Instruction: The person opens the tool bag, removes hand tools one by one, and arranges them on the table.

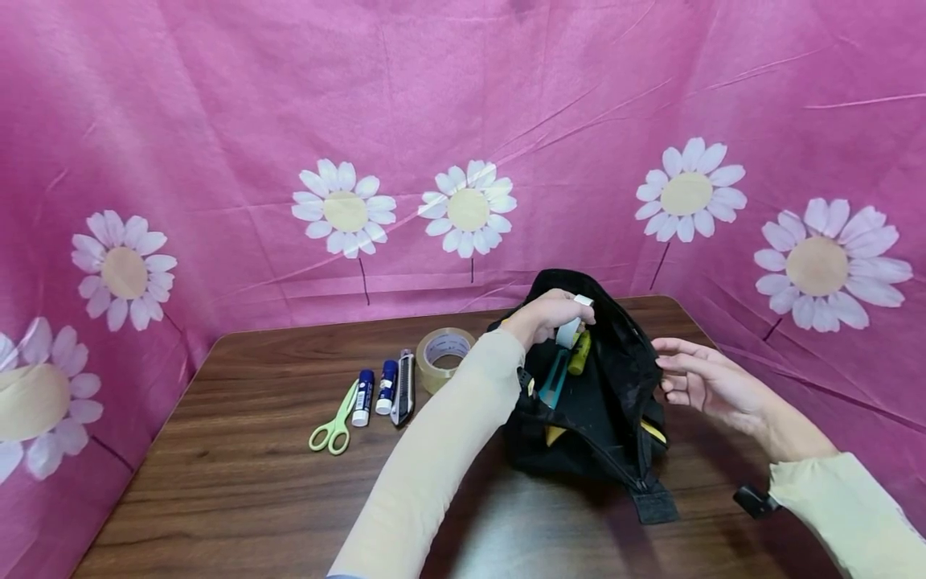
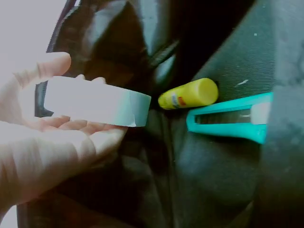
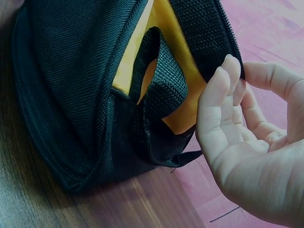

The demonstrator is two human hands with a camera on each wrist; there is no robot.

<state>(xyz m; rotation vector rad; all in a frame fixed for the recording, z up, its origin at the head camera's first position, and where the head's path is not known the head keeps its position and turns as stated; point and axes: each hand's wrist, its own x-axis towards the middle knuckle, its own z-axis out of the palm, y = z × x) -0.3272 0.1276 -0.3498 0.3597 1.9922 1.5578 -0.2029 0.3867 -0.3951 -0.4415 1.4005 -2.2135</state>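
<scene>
A black zippered bag (image 1: 538, 454) with yellow trim sits on the table, its mouth spread wide. Inside the mouth, my left hand (image 1: 541, 317) holds a roll of white tape (image 2: 102, 102), thumb on one side and fingers on the other. Beneath it in the bag lie a small yellow tube (image 2: 194, 93) and a teal-handled utility knife (image 2: 232, 118), its far end hidden by the fabric. My right hand (image 1: 712, 386) pinches the bag's right zipper edge between thumb and fingers. A black strap loop (image 3: 166, 88) hangs at the bag's side near those fingers.
Left of the bag, a row on the wooden table (image 1: 239, 498) holds green scissors (image 1: 336, 426), two blue-capped glue sticks (image 1: 364, 398), a grey utility knife (image 1: 403, 390) and a roll of clear packing tape (image 1: 428, 374). A pink flowered cloth (image 1: 253, 121) surrounds the table.
</scene>
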